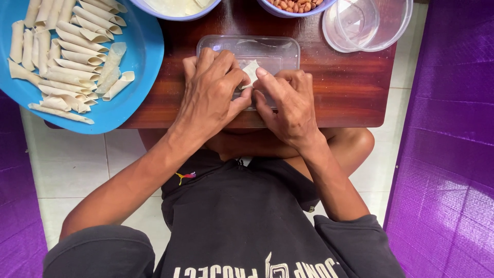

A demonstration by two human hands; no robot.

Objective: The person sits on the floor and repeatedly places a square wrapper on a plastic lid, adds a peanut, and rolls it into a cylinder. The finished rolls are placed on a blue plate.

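My left hand (212, 85) and my right hand (288, 103) meet over a clear plastic lid (272, 49) lying flat on a low dark wooden table (345, 87). Both hands pinch a small pale piece of dough wrapper (251, 69) between fingertips, pressing it against the lid. Most of the wrapper is hidden under my fingers.
A blue tray (144, 62) at the left holds several rolled pale dough sticks (72, 51). At the table's far edge stand a bowl of white wrappers (175, 7), a bowl of peanuts (296, 5) and a clear round container (368, 23). Purple mat (447, 154) lies on the right, tiled floor below.
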